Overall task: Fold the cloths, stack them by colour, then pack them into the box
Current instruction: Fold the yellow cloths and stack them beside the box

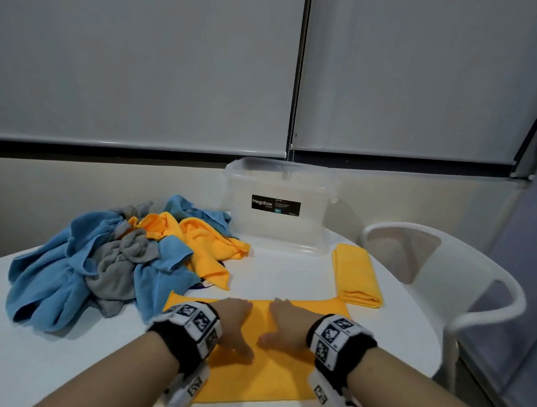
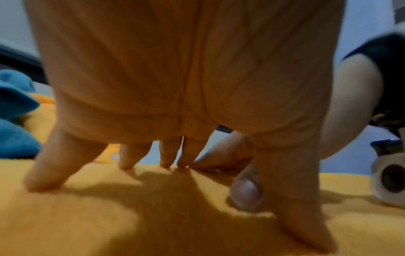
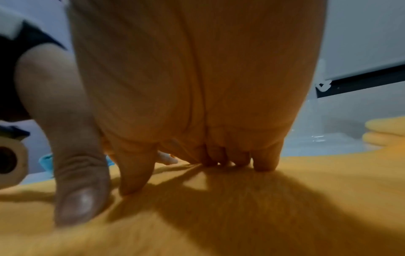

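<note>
I had both palms down on the flat orange microfibre cloth [image 1: 259, 352] spread at the near edge of the round white table [image 1: 35, 362]. My left hand [image 1: 234, 321] lay at about 11 o'clock of the cloth's middle and my right hand [image 1: 289, 324] at 1 o'clock, near each other, thumbs inward. The wrist views showed the fingers [image 2: 46, 173] straight and a little spread, tips pressing the pile, gripping nothing.

I judged the step to be smoothing before a fold — best done by sweeping outward from the centre, toward 9 and 3 o'clock, so wrinkles ran off the edges instead of bunching under my palms.

Farther out, at 2 o'clock, the folded orange cloth [image 1: 355, 278] lay just beside the spread one's far right corner. At 10 o'clock sat the loose heap of blue, grey and orange cloths [image 1: 102, 257], unfolded. Beyond, at 12 o'clock, stood the clear plastic lidded storage box [image 1: 279, 210] — shut, I judged.
</note>
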`<state>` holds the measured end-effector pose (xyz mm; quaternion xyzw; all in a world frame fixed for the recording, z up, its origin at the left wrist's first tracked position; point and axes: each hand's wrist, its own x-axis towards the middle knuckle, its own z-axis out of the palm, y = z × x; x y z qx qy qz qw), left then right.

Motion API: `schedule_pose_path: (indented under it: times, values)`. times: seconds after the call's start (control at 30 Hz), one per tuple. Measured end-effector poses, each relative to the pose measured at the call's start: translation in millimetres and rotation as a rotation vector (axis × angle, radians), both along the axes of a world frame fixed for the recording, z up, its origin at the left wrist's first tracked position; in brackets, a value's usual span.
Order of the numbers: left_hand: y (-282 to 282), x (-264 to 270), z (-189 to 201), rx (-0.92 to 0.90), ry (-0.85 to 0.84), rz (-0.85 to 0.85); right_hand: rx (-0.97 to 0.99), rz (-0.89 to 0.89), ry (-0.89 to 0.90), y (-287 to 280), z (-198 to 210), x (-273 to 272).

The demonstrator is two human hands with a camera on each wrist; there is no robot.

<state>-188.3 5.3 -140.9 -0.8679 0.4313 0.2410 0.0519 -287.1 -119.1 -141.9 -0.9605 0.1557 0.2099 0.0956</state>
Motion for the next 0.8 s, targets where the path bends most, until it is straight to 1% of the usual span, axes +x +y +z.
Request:
schedule_pose_path:
  times: [0.07,0.17,0.23,0.33,0.43,0.53,0.67,0.8]
  values:
    - [-13.6,-7.2,-9.4,0.082,0.002,-0.042,0.004,0.008,0.053,13.0,-11.7,10.6]
    - [-13.2,-7.0,-13.4,0.131,0.003,-0.002,-0.019,0.002,0.093,13.2,-22.9,13.7]
    - [-0.7,-2.9,-13.0,0.157,0.003,0.028,-0.023,-0.031,0.125,-0.3,-24.3,4.9]
    - [27.3,12.0,-14.2,0.187,0.039,0.091,-0.008,-0.151,0.143,-33.1,-23.1,-15.9]
    - [51.5,24.7,-15.8,0.186,0.044,0.151,-0.020,-0.249,0.113,-57.0,-22.9,-35.3]
    - [62.1,27.6,-14.8,0.180,0.027,0.191,-0.030,-0.265,0.101,-61.4,-23.3,-40.8]
    - [65.5,22.7,-8.8,0.173,0.027,0.190,-0.043,-0.284,0.100,-58.2,-23.9,-39.4]
    - [68.3,24.8,-7.6,0.158,0.075,0.174,-0.065,-0.301,0.109,-56.3,-27.0,-40.4]
